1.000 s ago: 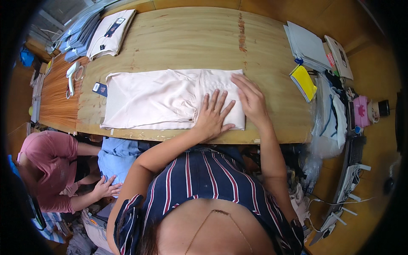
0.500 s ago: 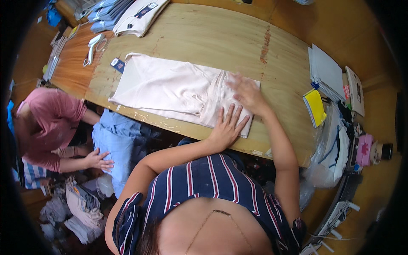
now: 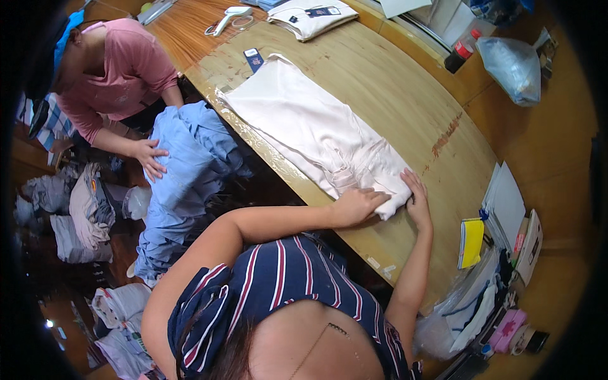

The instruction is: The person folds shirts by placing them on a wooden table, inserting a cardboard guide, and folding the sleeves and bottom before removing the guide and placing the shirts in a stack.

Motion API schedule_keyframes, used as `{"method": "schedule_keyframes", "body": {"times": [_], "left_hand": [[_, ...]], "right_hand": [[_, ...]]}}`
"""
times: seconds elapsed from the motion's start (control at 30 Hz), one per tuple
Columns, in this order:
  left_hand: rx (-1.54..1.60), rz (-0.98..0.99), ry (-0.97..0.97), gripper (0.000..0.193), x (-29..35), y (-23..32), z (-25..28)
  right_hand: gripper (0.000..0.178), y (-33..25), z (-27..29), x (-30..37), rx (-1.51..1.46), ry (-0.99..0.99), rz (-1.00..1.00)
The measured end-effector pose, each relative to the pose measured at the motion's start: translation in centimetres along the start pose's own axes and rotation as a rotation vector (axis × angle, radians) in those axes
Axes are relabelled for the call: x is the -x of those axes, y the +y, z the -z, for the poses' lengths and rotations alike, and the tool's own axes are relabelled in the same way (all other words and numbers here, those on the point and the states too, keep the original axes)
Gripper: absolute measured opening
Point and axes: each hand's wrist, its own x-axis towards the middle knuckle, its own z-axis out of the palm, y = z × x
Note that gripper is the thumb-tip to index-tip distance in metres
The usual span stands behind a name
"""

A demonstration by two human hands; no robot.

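Observation:
A pale pink garment (image 3: pixel 297 107), partly folded into a long strip, lies slantwise across the wooden table, wrinkled and bunched toward its near right end. My left hand (image 3: pixel 360 208) is closed on the near edge of that end, its fingers curled over the cloth. At the far corner of the same end, my right hand (image 3: pixel 417 197) has its fingers bent round the fabric; its thumb is partly hidden. A dark blue tag (image 3: pixel 253 60) lies by the garment's far left corner.
On my left, another person in a pink top (image 3: pixel 126 73) handles a blue cloth bundle (image 3: pixel 183 171) beside the table (image 3: pixel 380 76). A white handheld scanner (image 3: pixel 229 19) and a folded tagged garment (image 3: pixel 312 18) lie at the back. Papers (image 3: pixel 505 196) and a yellow packet (image 3: pixel 470 243) are right.
My hands went from lying flat on the garment to gripping its near right end, which is now more bunched and narrower. The view has turned, so the table slants more.

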Motion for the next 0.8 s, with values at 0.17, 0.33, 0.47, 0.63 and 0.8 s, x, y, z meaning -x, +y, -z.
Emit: {"method": "schedule_keyframes", "body": {"times": [0.17,0.33,0.47,0.63,0.8], "left_hand": [[0.640,0.095,0.323,0.032,-0.8,1.6,4.5],[1.258,0.438,0.473,0.020,1.9,1.2,7.4],[1.144,0.668,0.796,0.029,3.2,-3.6,8.6],[0.584,0.797,0.687,0.033,6.6,-11.9,5.8],[0.626,0.719,0.611,0.031,4.7,-13.4,6.2]], "right_hand": [[0.020,2.0,2.4,0.3,-0.849,0.240,-0.055],[0.017,-6.8,7.8,-4.1,-0.995,0.426,0.066],[0.022,-10.7,3.6,-14.4,-0.677,0.077,-0.191],[0.027,-3.1,-8.1,-19.2,-0.252,0.041,-0.251],[0.029,-3.8,-7.7,-17.3,-0.220,0.240,-0.308]]}}
